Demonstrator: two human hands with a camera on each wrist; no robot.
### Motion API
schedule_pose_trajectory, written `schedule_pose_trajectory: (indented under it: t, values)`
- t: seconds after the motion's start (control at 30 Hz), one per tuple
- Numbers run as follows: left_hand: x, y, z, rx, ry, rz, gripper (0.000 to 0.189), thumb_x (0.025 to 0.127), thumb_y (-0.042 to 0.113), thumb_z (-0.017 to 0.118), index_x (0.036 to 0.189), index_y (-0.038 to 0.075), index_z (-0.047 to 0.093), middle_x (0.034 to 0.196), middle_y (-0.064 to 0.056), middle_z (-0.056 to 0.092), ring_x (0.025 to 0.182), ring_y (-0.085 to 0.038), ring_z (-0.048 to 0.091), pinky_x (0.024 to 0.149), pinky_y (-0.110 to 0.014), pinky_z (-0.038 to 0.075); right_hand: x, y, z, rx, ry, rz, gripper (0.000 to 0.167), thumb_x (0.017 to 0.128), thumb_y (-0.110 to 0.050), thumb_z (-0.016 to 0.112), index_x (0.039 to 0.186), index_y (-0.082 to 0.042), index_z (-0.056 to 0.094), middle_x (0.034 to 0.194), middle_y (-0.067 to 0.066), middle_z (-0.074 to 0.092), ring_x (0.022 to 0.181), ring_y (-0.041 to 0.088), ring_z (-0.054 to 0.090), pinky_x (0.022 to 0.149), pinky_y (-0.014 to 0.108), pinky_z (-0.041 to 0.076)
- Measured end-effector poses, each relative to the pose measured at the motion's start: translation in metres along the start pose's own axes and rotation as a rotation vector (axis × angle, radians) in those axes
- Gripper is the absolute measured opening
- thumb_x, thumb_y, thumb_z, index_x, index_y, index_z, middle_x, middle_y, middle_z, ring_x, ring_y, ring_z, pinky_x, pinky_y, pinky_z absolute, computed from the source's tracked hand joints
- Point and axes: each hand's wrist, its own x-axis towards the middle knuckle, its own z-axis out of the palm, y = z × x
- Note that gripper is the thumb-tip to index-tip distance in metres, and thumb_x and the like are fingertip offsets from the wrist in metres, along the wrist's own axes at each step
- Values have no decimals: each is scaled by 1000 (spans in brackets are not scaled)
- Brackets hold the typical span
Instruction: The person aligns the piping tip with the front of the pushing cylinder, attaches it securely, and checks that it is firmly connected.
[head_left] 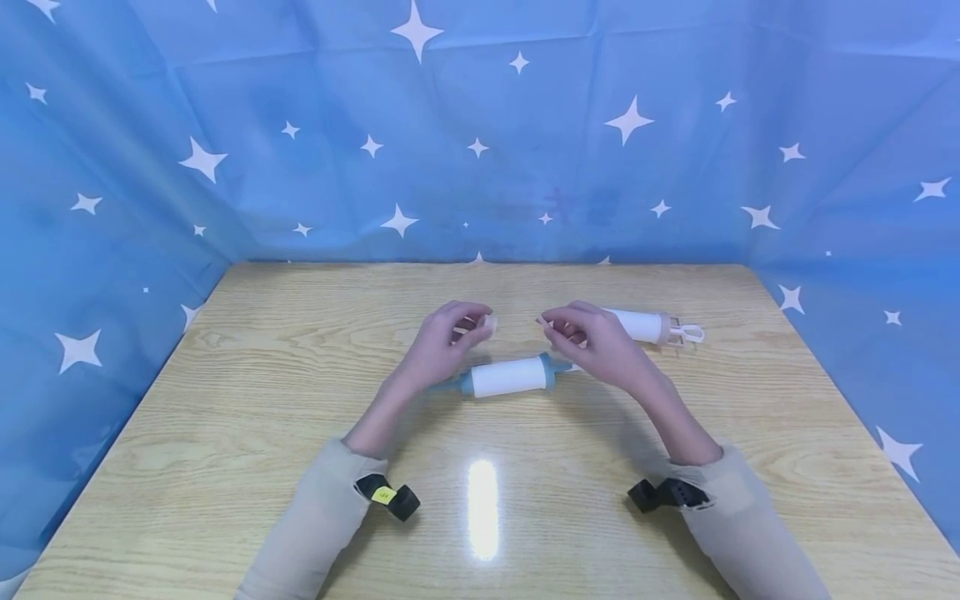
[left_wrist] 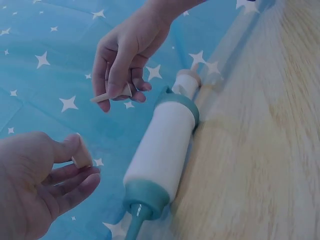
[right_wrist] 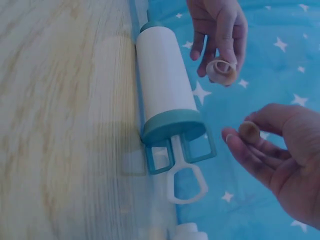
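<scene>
My left hand (head_left: pixel 442 340) pinches a small beige hollow cap (left_wrist: pixel 81 152) between thumb and fingers; its open round mouth shows in the right wrist view. A little apart to the right, my right hand (head_left: pixel 596 340) pinches a small beige nozzle (left_wrist: pixel 100 98) with a thin stem and a wider end. Both hands are raised over the table. Below and between them lies a large white syringe (head_left: pixel 510 377) with teal ends, side handles and a white ring on its plunger. Behind the right hand lies another white syringe (head_left: pixel 640 326) with beige ends, partly hidden.
Both syringes lie on a light wood table (head_left: pixel 225 467). A blue curtain (head_left: pixel 480 183) with white stars stands along the back and sides. A bright light reflection (head_left: pixel 483 508) shows near the front.
</scene>
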Motion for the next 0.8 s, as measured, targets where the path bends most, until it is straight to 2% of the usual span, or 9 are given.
schedule_pose_trajectory:
  t: [0.23,0.43,0.63,0.8]
  values:
    - [-1,14,-1,-92,15,45,32,98,10,67,128,-1,64,114,-13,66,93,-24,70,82,-25,60,-4,-10,-4,-38,36,-78,23,94,-4,71,117,-1,73,92,2,64,80,12,64,71,28,60]
    - [-4,26,-1,-176,6,66,31,98,8,67,127,-3,63,113,-15,66,93,-31,70,80,-27,61,-7,-18,-7,-63,76,-131,22,93,-3,72,115,-6,75,93,0,61,76,9,57,55,26,51]
    - [-6,35,0,-199,-13,109,30,98,8,66,126,-2,63,109,-13,67,87,-20,70,80,-28,61,-7,-25,-9,-78,118,-186,24,90,1,74,113,-7,77,92,0,60,74,9,54,51,20,44]
    - [-9,45,-1,-206,-36,123,30,98,9,67,126,-1,63,109,-11,67,91,-19,70,84,-28,60,-7,-32,-12,-77,136,-224,24,88,1,75,111,-7,77,92,-2,62,73,8,55,53,17,43]
